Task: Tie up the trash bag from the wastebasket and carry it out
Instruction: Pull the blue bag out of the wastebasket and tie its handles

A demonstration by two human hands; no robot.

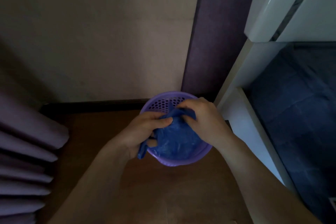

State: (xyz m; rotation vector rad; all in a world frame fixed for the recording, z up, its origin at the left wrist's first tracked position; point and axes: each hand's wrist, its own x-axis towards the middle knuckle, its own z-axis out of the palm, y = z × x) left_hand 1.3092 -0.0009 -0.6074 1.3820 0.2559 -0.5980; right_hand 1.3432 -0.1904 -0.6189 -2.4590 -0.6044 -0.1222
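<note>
A purple perforated wastebasket (160, 104) stands on the brown floor against the wall. Inside it sits a blue trash bag (175, 141), its top gathered above the rim. My left hand (145, 131) grips a twisted strip of the bag, and one loose end hangs down past the basket's near-left rim. My right hand (201, 116) pinches the other gathered part of the bag's top, close to the left hand. Both hands are over the basket.
Purple curtain folds (27, 151) hang at the left. A dark purple panel (214, 42) runs up the wall behind the basket. A white furniture frame (241, 114) stands just right of the basket, with a dark blue surface (298, 114) beyond it.
</note>
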